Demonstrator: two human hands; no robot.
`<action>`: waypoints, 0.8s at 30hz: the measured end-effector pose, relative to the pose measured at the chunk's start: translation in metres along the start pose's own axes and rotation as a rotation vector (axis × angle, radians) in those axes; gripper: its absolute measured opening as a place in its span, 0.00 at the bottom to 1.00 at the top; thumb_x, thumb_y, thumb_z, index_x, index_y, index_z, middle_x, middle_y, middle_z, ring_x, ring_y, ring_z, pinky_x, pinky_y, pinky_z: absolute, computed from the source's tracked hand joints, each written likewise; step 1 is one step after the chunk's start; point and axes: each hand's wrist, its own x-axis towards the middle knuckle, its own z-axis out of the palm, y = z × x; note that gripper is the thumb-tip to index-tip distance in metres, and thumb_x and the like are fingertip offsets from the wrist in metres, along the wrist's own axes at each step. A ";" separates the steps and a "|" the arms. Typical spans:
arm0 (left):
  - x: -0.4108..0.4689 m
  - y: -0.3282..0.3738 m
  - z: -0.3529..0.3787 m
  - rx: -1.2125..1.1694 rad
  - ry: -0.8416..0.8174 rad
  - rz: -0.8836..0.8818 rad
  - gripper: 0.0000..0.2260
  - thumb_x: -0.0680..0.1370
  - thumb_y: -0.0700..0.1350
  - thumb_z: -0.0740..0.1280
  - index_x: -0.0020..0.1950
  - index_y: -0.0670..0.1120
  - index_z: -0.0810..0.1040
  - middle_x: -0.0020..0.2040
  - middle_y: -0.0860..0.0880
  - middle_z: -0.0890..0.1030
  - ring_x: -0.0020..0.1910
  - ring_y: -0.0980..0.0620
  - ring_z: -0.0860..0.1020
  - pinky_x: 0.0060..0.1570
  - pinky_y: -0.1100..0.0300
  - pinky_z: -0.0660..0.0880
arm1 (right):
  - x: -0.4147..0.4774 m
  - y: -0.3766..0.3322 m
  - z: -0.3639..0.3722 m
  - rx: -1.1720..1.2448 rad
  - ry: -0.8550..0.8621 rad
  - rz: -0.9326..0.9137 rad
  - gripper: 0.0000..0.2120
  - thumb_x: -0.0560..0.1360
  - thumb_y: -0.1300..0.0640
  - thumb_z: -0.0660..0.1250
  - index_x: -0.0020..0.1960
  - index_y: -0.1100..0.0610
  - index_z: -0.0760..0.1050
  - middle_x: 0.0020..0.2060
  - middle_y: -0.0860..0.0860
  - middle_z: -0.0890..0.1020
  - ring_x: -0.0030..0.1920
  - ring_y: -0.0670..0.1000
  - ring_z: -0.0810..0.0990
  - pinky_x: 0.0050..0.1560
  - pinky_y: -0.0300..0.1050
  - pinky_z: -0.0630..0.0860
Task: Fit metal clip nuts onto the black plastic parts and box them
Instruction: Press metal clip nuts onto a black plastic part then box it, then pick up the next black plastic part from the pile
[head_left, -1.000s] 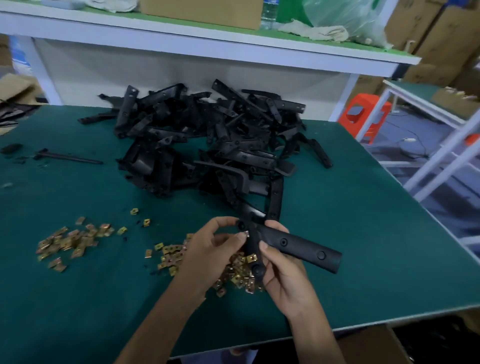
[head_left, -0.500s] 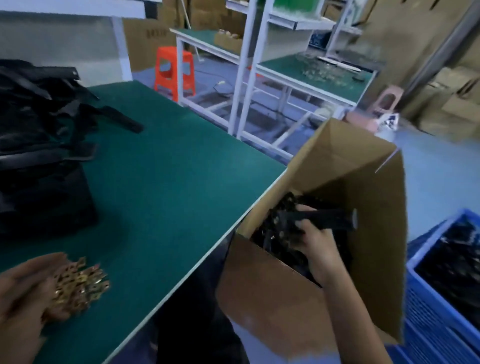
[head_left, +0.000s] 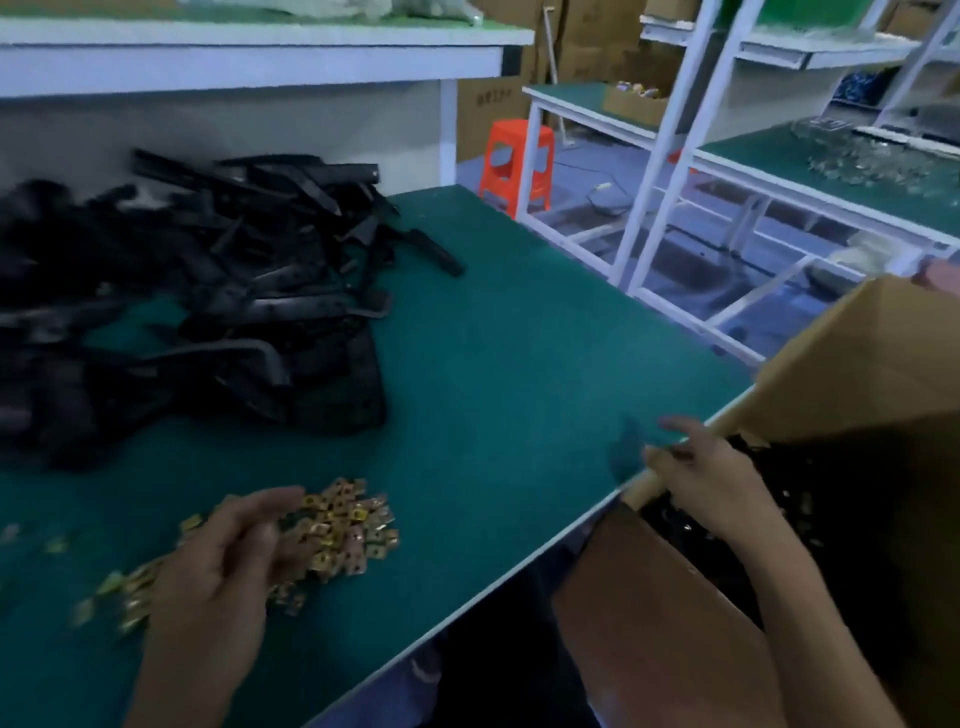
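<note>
A heap of black plastic parts (head_left: 208, 291) lies on the green table (head_left: 493, 364) at the left. Gold metal clip nuts (head_left: 343, 525) are piled near the front edge. My left hand (head_left: 223, 566) hovers over the clip nuts with fingers loosely spread, and I see nothing held in it. My right hand (head_left: 711, 478) is empty, fingers relaxed, at the table's right edge above the near rim of the cardboard box (head_left: 857, 374). Black parts (head_left: 810, 514) lie inside the box.
An orange stool (head_left: 517, 166) stands on the floor behind the table. White-framed benches (head_left: 727, 171) with green tops fill the right background. A white shelf (head_left: 260, 57) runs above the table's back. Cardboard boxes are stacked by the far wall.
My right hand has let go of the black part in the box and come up to the table edge. The view has swung back left toward the table.
</note>
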 end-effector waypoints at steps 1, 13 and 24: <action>-0.002 0.002 -0.002 -0.035 0.041 0.002 0.13 0.84 0.42 0.61 0.52 0.57 0.83 0.51 0.59 0.84 0.44 0.56 0.85 0.46 0.53 0.80 | 0.003 -0.027 0.012 0.002 -0.013 -0.092 0.20 0.78 0.45 0.69 0.69 0.47 0.74 0.54 0.52 0.84 0.50 0.55 0.82 0.55 0.48 0.74; -0.020 -0.016 -0.044 -0.099 0.168 -0.039 0.17 0.81 0.37 0.66 0.47 0.59 0.85 0.49 0.59 0.86 0.47 0.61 0.83 0.47 0.64 0.76 | 0.035 -0.251 0.185 0.111 -0.321 -0.371 0.40 0.74 0.41 0.71 0.78 0.53 0.57 0.69 0.55 0.75 0.65 0.61 0.76 0.60 0.54 0.76; -0.029 -0.024 -0.059 -0.031 0.227 -0.083 0.17 0.81 0.40 0.67 0.45 0.63 0.84 0.50 0.61 0.85 0.50 0.62 0.82 0.49 0.66 0.74 | 0.029 -0.196 0.127 0.514 0.051 -0.305 0.19 0.79 0.54 0.63 0.69 0.46 0.68 0.50 0.53 0.83 0.50 0.60 0.82 0.54 0.59 0.78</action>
